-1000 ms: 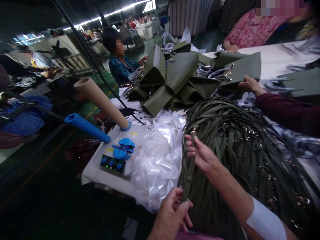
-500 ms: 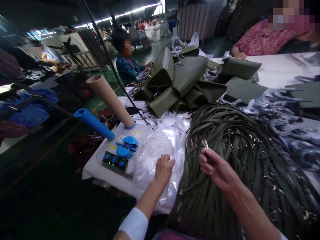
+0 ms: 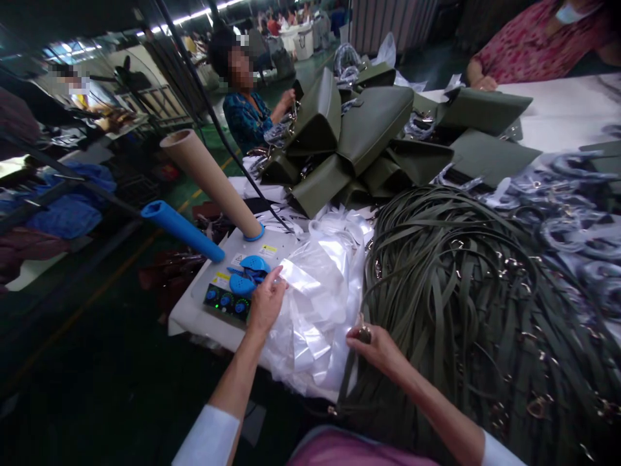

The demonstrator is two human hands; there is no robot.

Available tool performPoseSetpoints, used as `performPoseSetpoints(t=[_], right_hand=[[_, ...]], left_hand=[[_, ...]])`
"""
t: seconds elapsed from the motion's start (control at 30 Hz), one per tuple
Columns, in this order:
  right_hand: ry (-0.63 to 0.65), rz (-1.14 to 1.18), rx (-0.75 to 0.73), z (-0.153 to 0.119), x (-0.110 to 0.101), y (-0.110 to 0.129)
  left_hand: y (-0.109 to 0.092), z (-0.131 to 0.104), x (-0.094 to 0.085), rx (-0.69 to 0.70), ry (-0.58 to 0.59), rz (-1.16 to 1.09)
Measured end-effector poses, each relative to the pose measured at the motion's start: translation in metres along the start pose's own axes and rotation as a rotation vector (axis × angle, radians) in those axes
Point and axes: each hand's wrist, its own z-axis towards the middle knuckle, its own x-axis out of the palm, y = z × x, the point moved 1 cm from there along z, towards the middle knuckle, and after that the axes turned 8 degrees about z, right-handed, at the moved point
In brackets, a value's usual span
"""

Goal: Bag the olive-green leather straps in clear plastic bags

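My left hand (image 3: 268, 301) is at the left edge of a pile of clear plastic bags (image 3: 315, 291), beside the blue rollers (image 3: 250, 275) of a machine with a control panel (image 3: 226, 301). Its thumb and forefinger are near the corner of a clear plastic piece; whether they pinch it is hard to tell. Pinched in my right hand (image 3: 378, 346) is the metal clasp end (image 3: 363, 331) of a dark green strap, at the right edge of the bags. A large heap of dark green straps (image 3: 441, 291) with metal clasps lies beside that hand.
Green handbags (image 3: 373, 129) are piled behind the straps. A cardboard tube (image 3: 213, 184) and a blue tube (image 3: 184, 231) lean up from the machine. Plastic-wrapped handles (image 3: 572, 207) lie at right. One person (image 3: 247, 116) sits beyond the bags, another (image 3: 538, 48) at the far right.
My left hand has moved left from the middle of the plastic bags towards the blue rollers. My right hand has come down and left with the clasp, nearer the bags.
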Motion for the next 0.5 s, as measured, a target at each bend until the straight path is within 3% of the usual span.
performPoseSetpoints(t=[0.17, 0.33, 0.4, 0.5], right_hand=[[0.087, -0.386, -0.025, -0.004, 0.036, -0.037], [0.166, -0.501, -0.123, -0.002, 0.031, -0.038], [0.204, -0.469, -0.206, -0.003, 0.019, -0.027], [0.195, -0.398, -0.307, -0.006, 0.001, -0.009]], left_hand=[[0.005, -0.013, 0.008, 0.030, -0.070, 0.119], [-0.006, -0.036, -0.003, 0.101, -0.145, 0.160], [-0.009, -0.057, -0.002, 0.147, -0.100, 0.158], [-0.010, -0.096, 0.015, 0.254, 0.110, 0.139]])
